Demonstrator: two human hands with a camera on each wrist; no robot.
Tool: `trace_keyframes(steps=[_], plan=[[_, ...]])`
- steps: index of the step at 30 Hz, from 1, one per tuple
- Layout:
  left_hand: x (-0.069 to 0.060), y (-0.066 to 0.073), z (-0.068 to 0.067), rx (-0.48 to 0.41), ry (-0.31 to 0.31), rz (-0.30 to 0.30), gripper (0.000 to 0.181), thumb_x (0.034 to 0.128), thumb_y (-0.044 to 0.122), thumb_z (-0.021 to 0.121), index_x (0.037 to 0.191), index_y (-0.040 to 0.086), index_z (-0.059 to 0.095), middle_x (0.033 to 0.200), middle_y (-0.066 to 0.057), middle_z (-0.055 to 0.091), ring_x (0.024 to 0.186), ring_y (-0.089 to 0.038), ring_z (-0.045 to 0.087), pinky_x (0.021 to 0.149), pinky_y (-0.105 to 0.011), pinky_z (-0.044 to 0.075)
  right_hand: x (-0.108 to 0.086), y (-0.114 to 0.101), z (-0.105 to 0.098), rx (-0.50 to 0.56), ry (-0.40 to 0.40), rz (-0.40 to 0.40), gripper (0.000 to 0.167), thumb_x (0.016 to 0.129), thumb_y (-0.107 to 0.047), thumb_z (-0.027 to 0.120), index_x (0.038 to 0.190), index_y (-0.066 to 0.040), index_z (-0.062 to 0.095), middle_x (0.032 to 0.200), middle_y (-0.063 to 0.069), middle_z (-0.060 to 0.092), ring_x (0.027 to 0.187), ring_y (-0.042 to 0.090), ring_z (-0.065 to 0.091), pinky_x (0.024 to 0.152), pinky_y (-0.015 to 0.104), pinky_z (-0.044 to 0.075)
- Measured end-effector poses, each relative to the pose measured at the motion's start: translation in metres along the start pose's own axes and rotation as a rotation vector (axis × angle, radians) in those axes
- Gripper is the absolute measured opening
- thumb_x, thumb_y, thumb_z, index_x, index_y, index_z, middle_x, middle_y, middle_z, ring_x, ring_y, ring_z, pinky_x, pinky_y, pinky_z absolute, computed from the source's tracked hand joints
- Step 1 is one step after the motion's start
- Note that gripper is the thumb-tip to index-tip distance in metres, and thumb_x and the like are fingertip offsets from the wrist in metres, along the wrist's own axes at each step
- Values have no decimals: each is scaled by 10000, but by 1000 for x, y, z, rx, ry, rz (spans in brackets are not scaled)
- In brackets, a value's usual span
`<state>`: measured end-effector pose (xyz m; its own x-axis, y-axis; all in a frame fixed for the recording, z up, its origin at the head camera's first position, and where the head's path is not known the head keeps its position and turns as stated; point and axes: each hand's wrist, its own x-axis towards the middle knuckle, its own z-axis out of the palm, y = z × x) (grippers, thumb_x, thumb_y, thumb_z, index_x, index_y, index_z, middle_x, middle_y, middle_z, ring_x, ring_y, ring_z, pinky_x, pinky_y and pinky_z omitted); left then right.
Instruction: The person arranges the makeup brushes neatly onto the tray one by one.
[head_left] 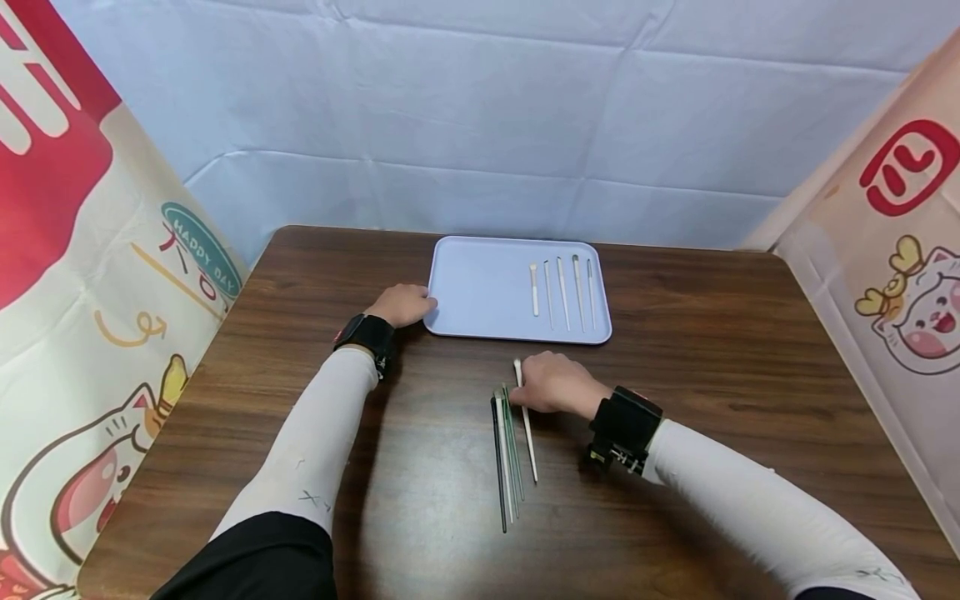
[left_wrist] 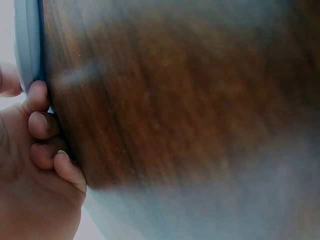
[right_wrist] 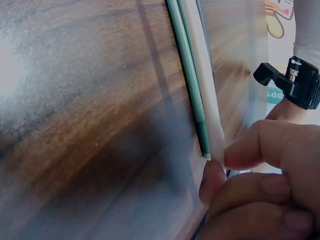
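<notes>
My left hand (head_left: 403, 305) holds the left edge of a pale blue tray (head_left: 480, 287); in the left wrist view the thumb and curled fingers (left_wrist: 42, 125) meet at the tray rim (left_wrist: 29, 45). My right hand (head_left: 558, 383) pinches a white-handled brush (head_left: 529, 442) between thumb and forefinger, just in front of the tray. In the right wrist view this white handle (right_wrist: 207, 90) runs up from the fingertips. Beside it on the table lie several slim brushes, among them a black one (head_left: 500, 475) and green ones (head_left: 514, 458).
Several small brushes (head_left: 563, 292) lie side by side on the right half of the tray. The brown wooden table (head_left: 712, 333) carries everything. A pale blue cloth (head_left: 480, 108) hangs behind it, with printed cloths at the left and right.
</notes>
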<state>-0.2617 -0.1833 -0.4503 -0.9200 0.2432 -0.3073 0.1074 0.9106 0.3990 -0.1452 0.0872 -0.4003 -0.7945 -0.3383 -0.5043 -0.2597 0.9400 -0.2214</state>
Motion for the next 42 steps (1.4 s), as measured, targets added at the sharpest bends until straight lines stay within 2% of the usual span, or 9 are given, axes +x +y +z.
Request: trace_keyframes(steps=[7,17,24,42], plan=[[2,-2,1,-1,-1,3,582,1032,348,384,1506,21,462,1510,-169,493,1386,-322,453,1149,-473,342,2,-1,-3,-8,-4,4,394,942,-336,615,619,-152,484,635,7,474,554,170,454,523,307,375],[3,-3,3,-15,-9,-4,593,1039,356,367,1533,32,424,1548,-163,451,1436,-326,399,1172,-472,313,6,-2,-11,-33,-5,-30,425,967,-345,594,615,-152,456,628,3,438,556,168,427,552,307,365],[2,-2,2,-20,-5,-17,581,1037,359,379,1515,40,456,1517,-150,490,1378,-301,458,1149,-465,343,8,-1,-15,3,-2,-57,434,971,-311,595,588,-158,458,584,-17,415,533,154,396,540,293,344],[-4,3,-1,-16,-12,-17,574,1046,344,373,1519,28,444,1529,-158,474,1386,-308,448,1154,-463,336,16,-5,-30,41,-2,-78,449,988,-294,580,580,-176,435,559,-35,367,520,138,343,536,288,318]])
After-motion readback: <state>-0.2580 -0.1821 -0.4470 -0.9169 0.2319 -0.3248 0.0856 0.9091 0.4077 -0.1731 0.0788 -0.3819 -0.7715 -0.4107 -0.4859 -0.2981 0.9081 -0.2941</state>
